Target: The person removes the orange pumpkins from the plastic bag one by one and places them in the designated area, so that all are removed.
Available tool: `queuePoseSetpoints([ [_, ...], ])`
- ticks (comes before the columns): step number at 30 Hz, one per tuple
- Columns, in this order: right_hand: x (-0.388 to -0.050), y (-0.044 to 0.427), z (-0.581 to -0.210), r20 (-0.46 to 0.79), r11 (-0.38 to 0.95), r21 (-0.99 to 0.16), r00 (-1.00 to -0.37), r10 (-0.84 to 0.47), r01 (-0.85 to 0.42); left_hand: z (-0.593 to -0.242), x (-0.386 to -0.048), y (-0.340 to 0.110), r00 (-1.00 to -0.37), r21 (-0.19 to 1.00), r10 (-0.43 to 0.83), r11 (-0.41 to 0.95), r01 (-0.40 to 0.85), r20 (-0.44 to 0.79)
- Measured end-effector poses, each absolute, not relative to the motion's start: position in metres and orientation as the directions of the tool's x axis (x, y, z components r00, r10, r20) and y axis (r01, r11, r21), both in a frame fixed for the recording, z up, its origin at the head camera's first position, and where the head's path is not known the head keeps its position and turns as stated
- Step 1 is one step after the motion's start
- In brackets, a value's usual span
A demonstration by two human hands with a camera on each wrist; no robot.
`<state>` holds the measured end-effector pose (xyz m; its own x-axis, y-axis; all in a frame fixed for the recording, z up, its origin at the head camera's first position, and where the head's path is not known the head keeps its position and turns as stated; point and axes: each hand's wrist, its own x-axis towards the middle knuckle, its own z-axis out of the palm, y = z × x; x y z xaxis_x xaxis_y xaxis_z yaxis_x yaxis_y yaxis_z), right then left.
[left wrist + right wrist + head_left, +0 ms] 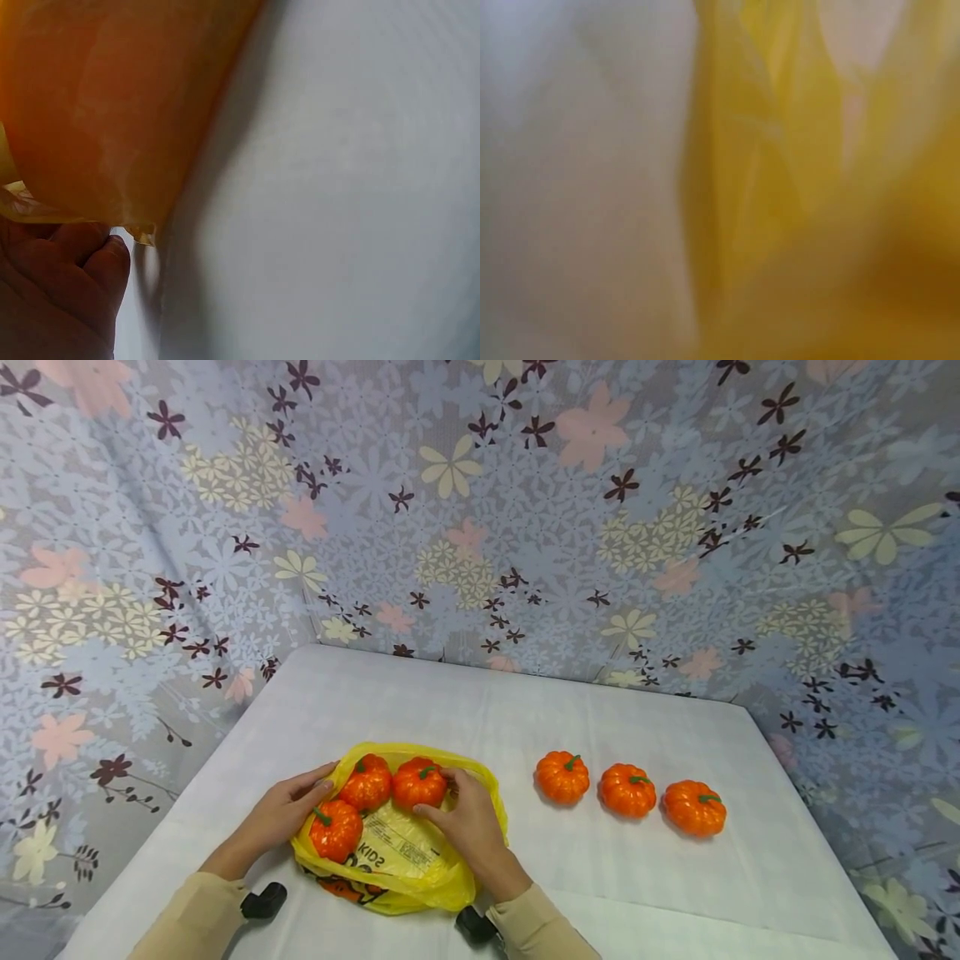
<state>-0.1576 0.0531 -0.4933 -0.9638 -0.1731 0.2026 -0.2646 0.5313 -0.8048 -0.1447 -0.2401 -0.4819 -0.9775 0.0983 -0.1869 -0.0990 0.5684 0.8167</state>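
One glossy orange toy pumpkin with green stem (415, 787), inside the bag at its far side, held between thumb and fingers of the right hand (474, 817). Two similar: a far-left pumpkin (367, 783), touching or nearly touching it, and a near-left pumpkin (335, 832). One yellow plastic bag (450, 883), printed, mouth spread open; left rim pinched by the left hand (279, 812). Three further pumpkins (627, 792), in a row, right of the bag. One white-covered table (420, 693). One floral curtain (480, 527), behind.
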Motion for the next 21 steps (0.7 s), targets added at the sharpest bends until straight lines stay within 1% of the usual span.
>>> queuePoseSetpoints([
  [7,-0.155,0.057,-0.491,0.211,0.494,-0.824,-0.960,-0.185,-0.277,-0.481,-0.145,-0.239,-0.980,0.810,0.096,0.580,-0.086,-0.173],
  [14,-0.153,0.061,-0.490,0.221,0.491,-0.819,-0.953,-0.209,-0.298,-0.481,-0.145,-0.238,-0.978,0.816,0.104,0.571,-0.089,-0.180],
  [21,-0.153,0.065,-0.484,0.182,0.412,-0.871,-0.954,-0.237,-0.268,-0.481,-0.146,-0.239,-0.979,0.810,0.107,0.581,-0.079,-0.172],
])
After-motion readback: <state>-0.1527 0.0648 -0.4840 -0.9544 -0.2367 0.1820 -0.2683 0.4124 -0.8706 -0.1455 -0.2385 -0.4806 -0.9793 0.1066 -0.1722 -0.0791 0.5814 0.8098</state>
